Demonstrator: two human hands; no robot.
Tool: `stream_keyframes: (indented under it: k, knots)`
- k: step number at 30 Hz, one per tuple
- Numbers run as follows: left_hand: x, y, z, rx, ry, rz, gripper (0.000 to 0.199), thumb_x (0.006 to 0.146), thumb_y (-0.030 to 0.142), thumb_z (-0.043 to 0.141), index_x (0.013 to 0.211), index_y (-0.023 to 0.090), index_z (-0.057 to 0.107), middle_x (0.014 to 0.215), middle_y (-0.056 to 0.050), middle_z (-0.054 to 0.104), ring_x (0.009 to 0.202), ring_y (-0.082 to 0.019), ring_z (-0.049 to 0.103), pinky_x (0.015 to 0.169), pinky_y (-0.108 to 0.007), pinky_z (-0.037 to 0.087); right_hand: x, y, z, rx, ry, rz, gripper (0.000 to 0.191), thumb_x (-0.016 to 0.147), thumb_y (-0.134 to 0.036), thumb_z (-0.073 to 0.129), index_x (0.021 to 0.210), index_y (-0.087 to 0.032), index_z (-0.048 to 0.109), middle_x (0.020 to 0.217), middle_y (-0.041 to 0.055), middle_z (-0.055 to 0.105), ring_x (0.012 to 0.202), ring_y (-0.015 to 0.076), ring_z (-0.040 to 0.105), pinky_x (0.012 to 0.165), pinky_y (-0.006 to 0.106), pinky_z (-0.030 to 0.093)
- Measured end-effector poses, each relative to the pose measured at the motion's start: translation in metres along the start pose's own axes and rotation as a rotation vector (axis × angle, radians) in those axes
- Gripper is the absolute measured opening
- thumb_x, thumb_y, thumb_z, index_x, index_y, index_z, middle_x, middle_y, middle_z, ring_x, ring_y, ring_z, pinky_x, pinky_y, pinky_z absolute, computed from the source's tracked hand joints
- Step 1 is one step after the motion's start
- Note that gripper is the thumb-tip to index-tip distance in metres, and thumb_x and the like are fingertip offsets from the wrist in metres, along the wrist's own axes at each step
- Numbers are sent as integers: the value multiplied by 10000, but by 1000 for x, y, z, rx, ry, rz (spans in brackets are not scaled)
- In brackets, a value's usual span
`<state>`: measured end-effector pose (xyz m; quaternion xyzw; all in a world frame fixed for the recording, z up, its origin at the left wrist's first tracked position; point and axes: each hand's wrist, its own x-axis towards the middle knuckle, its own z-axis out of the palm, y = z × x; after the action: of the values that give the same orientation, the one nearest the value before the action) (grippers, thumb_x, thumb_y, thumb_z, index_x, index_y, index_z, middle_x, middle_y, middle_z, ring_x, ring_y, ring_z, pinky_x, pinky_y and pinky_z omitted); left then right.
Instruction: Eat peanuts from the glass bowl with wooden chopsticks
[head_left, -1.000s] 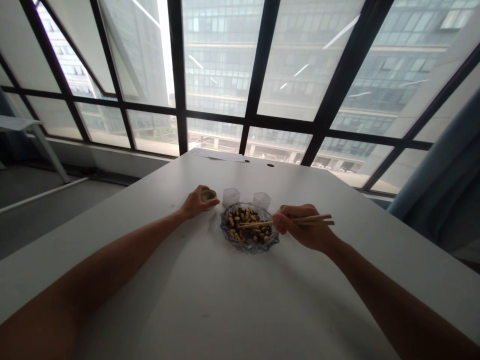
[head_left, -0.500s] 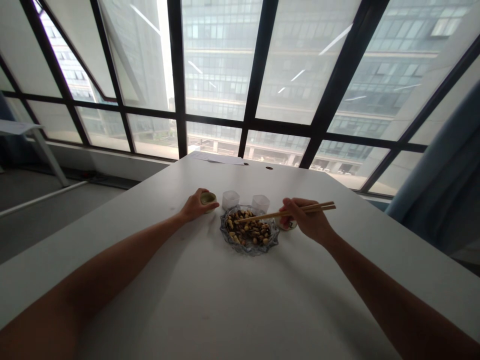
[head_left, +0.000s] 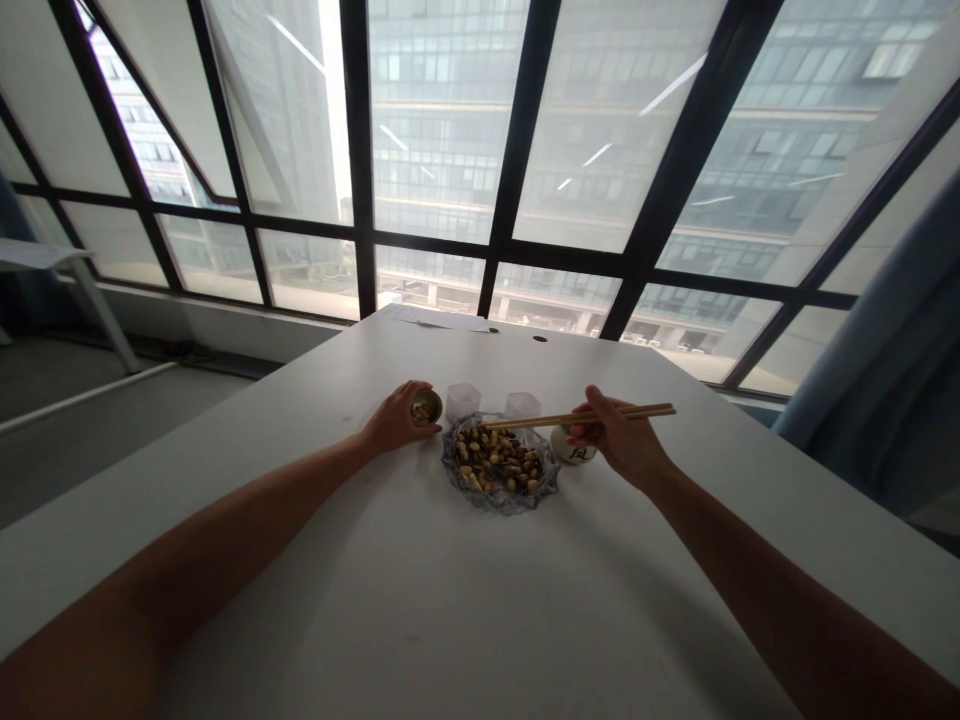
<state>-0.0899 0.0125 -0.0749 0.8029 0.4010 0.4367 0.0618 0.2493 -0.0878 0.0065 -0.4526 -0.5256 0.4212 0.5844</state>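
My left hand (head_left: 395, 417) is wrapped round a small cup (head_left: 426, 408), tilted so its mouth faces me; a few nut-like pieces show inside. A pair of wooden chopsticks (head_left: 547, 419) is gripped in my right hand (head_left: 616, 434), tips over the back left of a scalloped glass bowl (head_left: 501, 505). Mixed nuts, some looking like peanuts (head_left: 491, 458), fill the bowl. Whether the tips pinch a piece is too small to tell. Partly behind my right fingers stands a pale cup with dark lettering (head_left: 573, 447).
Two translucent plastic cups (head_left: 463, 401) (head_left: 523, 405) stand just behind the bowl. Papers (head_left: 439, 319) lie at the far end of the white table (head_left: 450, 620), before large windows. A blue curtain (head_left: 877, 370) hangs at the right.
My left hand has tipped the cup towards me, so its inside shows. The chopstick tips have risen and shifted slightly right, off the nuts; my right hand's index finger has lifted.
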Motion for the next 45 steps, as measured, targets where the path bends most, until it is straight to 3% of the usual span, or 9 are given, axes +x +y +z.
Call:
stream_keyframes:
  k: [3, 9, 14, 17, 21, 29, 32, 39, 45]
  knots:
    - [0, -2, 1, -3, 44, -63, 634, 636, 486, 806, 1143, 198, 559, 1146, -115, 670, 1044, -282, 662, 962, -425, 525, -2, -3, 3, -39, 1, -60, 541, 645, -702, 787, 669, -175, 665, 510, 58, 673, 421, 175, 632, 457, 304, 574]
    - [2, -8, 0, -57, 85, -365, 648, 640, 601, 777, 1100, 198, 561, 1010, -97, 715, 911, -258, 691, 837, -399, 566, -19, 3, 5, -133, 88, -264, 505, 753, -679, 719, 682, -181, 676, 541, 56, 686, 440, 169, 638, 460, 288, 555]
    - [13, -10, -13, 24, -99, -459, 782, 642, 689, 738, 1208, 185, 546, 1154, -132, 703, 1029, -284, 684, 901, -395, 548, -56, 25, -6, -334, 143, -539, 427, 940, -554, 568, 745, -193, 684, 564, 38, 694, 500, 176, 670, 522, 291, 568]
    - [26, 0, -19, 169, -192, -374, 878, 685, 722, 686, 1333, 161, 497, 1374, -174, 598, 1220, -336, 602, 1019, -441, 485, -77, 37, -13, -471, 46, -694, 316, 985, -426, 544, 803, -209, 685, 609, 14, 700, 534, 156, 679, 537, 254, 556]
    - [51, 26, -15, 333, -278, -203, 796, 801, 677, 598, 1406, 179, 461, 1457, -155, 543, 1300, -344, 546, 1091, -467, 409, -90, 45, -14, -509, 28, -794, 243, 1004, -357, 514, 867, -229, 668, 637, -5, 693, 549, 141, 680, 537, 225, 541]
    - [92, 46, -2, 245, -692, -312, 861, 763, 578, 696, 1465, 196, 378, 1437, -144, 568, 1244, -281, 600, 1004, -357, 474, -92, 51, -10, -527, 33, -758, 253, 1011, -364, 497, 866, -225, 652, 642, 4, 702, 557, 149, 692, 539, 227, 545]
    - [94, 42, 2, 258, -672, -231, 849, 731, 512, 744, 1445, 204, 402, 1375, -126, 614, 1200, -277, 618, 967, -348, 493, -90, 55, -12, -529, 52, -727, 235, 1005, -364, 512, 877, -226, 652, 658, 8, 719, 583, 161, 711, 566, 237, 559]
    - [89, 41, 1, 360, -503, 206, 797, 729, 211, 717, 1454, 213, 387, 1394, -118, 568, 1276, -284, 535, 1040, -384, 456, -86, 58, -16, -545, 83, -719, 204, 1001, -370, 524, 938, -233, 662, 740, 18, 764, 667, 176, 748, 615, 246, 583]
    - [87, 47, 0, 447, -489, 272, 772, 745, 187, 698, 1454, 194, 394, 1394, -124, 556, 1271, -280, 519, 1048, -388, 447, -87, 54, -19, -585, 98, -735, 239, 1007, -390, 506, 921, -234, 666, 735, 22, 765, 673, 185, 750, 626, 259, 588]
